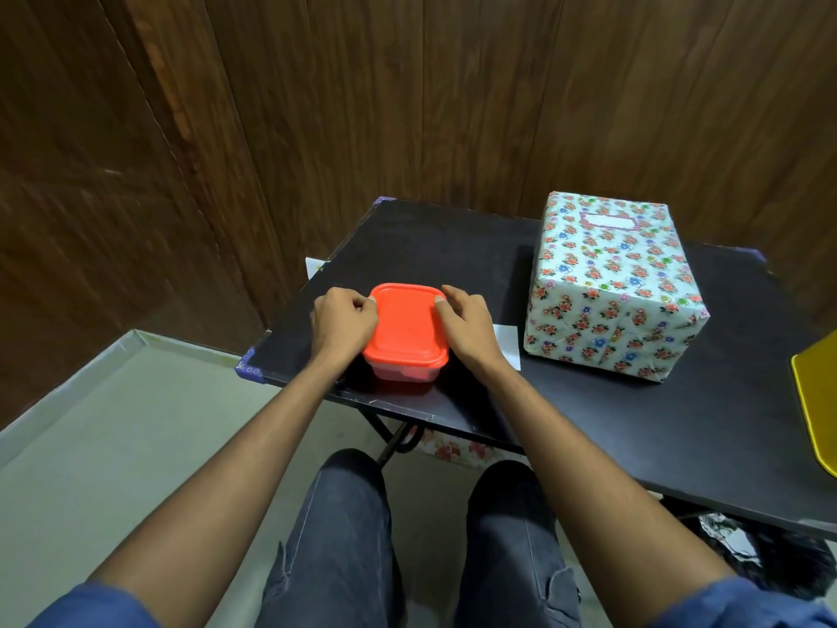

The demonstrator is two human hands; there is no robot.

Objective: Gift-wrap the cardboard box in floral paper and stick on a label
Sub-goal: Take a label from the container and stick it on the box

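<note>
Your left hand (343,320) and right hand (466,324) — fingers curled — grip the orange container's lid (406,326) (wrapped box (611,287) well right, on the desk (453,251)).

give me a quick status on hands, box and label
Left hand and right hand grip the orange-lidded container. Wrapped box stands apart, label on top. Nothing in the way.

A: Hand status?
B: Both forearms bare, extended forward, roughly symmetric. Left hand (343,320) has fingers curled, thumb tip pressing down on the left side. Right hand (466,323) mirrors it, thumb tip down, fingers curled.
A: Sleeves?
B: Blue, pushed up past the elbows. Knees in dark jeans below.
</note>
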